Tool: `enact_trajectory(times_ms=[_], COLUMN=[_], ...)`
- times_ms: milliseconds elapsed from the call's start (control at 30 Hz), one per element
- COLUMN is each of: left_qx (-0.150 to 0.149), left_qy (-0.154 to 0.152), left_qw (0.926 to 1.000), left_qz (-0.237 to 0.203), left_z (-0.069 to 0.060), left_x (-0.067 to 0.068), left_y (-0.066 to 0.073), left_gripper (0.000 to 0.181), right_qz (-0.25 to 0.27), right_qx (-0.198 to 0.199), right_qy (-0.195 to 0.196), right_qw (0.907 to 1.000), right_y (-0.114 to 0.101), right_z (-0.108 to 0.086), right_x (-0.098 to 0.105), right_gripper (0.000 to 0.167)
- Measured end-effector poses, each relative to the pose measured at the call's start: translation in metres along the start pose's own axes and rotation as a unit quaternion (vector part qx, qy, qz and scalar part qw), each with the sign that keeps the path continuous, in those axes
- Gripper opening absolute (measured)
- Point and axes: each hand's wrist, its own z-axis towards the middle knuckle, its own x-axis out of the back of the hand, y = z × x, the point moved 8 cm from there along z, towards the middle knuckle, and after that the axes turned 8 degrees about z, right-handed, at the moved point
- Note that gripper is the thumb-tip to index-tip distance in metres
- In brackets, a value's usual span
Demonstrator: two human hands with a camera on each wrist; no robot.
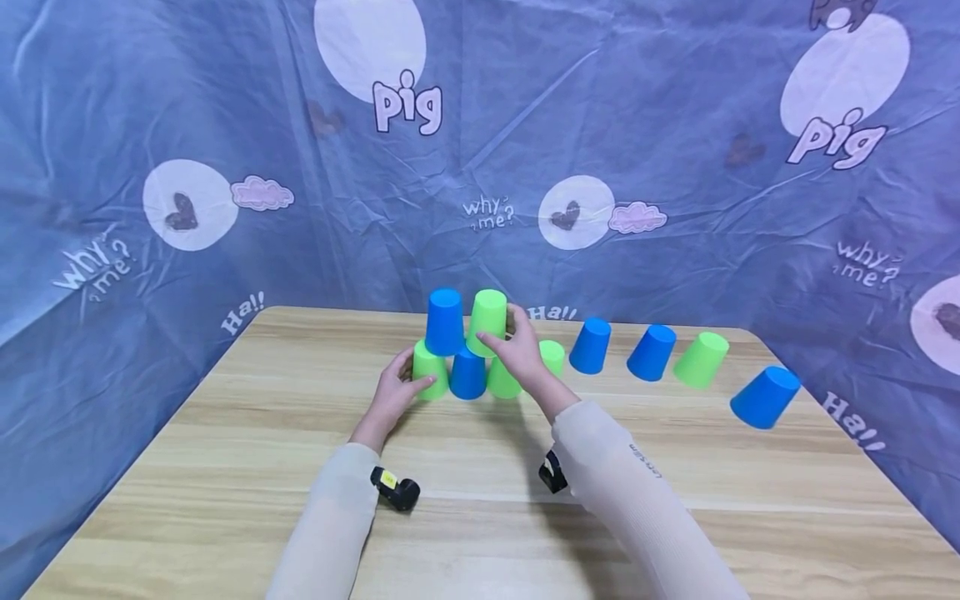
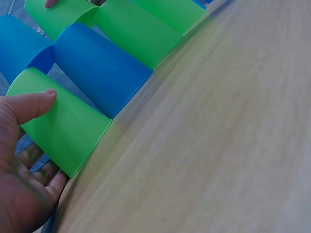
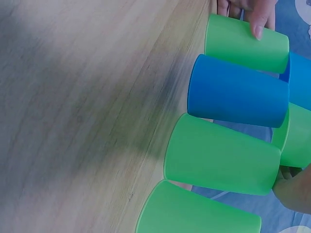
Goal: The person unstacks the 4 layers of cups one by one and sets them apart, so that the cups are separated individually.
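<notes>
Upside-down plastic cups stand in a bottom row: a green cup (image 1: 431, 372) at the left end, a blue cup (image 1: 468, 375), then two more green cups (image 1: 503, 380). An upper blue cup (image 1: 445, 323) bridges the first two. Beside it an upper green cup (image 1: 490, 313) sits over the blue cup and its green neighbour; whether it bears fully on them I cannot tell. My left hand (image 1: 392, 395) holds the left-end green cup, thumb (image 2: 36, 106) in front, fingers behind. My right hand (image 1: 521, 350) grips the upper green cup, its fingers mostly hidden behind.
Right of the stack, separate upside-down cups stand on the wooden table (image 1: 465, 525): a blue cup (image 1: 590, 346), another blue cup (image 1: 651, 353), a green cup (image 1: 701, 360) and a far-right blue cup (image 1: 765, 397). A blue printed cloth (image 1: 480, 150) hangs behind the table.
</notes>
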Motion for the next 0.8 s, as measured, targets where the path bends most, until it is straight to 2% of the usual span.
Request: enact_trajectory(times_ms=[233,500,800], left_qx=[-0.003,0.004,0.003], left_qy=[0.005,0.006,0.0], left_qw=[1.0,1.0,1.0], left_qz=[-0.001,0.004,-0.001], left_z=[0.0,0.0,0.0], left_x=[-0.002,0.001,0.0], left_y=[0.002,-0.001,0.002], left_gripper=[0.06,0.063,0.062], right_qz=[0.016,0.034,0.027], right_qx=[0.008,0.016,0.036], right_qy=[-0.001,0.01,0.026], right_qw=[0.9998,0.9992,0.9987], right_y=[-0.007,-0.019,-0.025], right_z=[-0.005,-0.01,-0.016], right_x=[0.006,0.019,0.053], right_gripper=[0.059,0.059,0.06])
